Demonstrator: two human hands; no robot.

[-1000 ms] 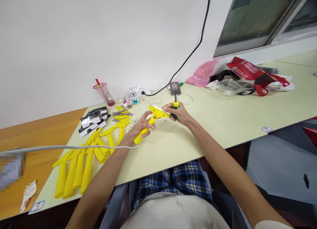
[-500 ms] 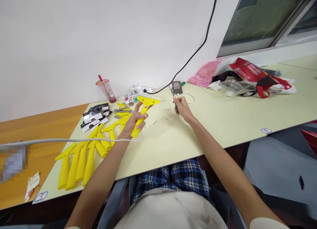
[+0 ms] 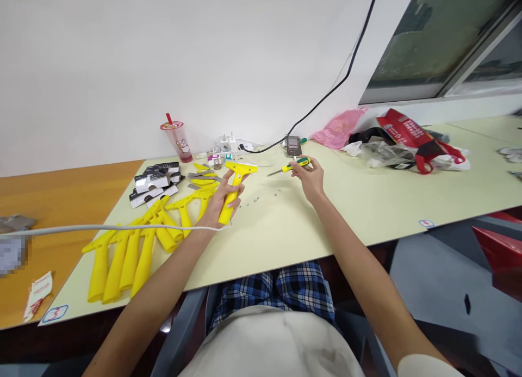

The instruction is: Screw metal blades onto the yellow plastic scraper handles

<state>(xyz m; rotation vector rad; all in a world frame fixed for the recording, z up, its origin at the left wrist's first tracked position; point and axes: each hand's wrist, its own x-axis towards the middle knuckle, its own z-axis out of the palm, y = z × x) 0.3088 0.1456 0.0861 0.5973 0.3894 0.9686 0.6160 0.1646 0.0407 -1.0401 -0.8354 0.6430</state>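
We found the left hand [image 3: 227, 196] wrapped around the handle of the scraper [image 3: 240, 170], which stood raised over the table [image 3: 277, 235] with its head upward, beyond the fingers; we judged that this grip left the face of the head exposed. The right hand [image 3: 312, 180] pinched the screwdriver [image 3: 289, 167] by its grip between thumb and fingers, its shaft pointing left toward the scraper yet apart from it, a hold that we read as suited to aiming and turning. Small parts [image 3: 256, 199], too tiny for us to identify, lay scattered between the hands, likely for easy reach. At left, yellow handles [image 3: 129, 265] lay side by side, some overlapping, probably to save room. Strips [image 3: 204, 181] lay beside boxes [image 3: 150, 182], while the cup [image 3: 178, 141] stood by the wall [image 3: 244, 56], presumably to avoid knocks.
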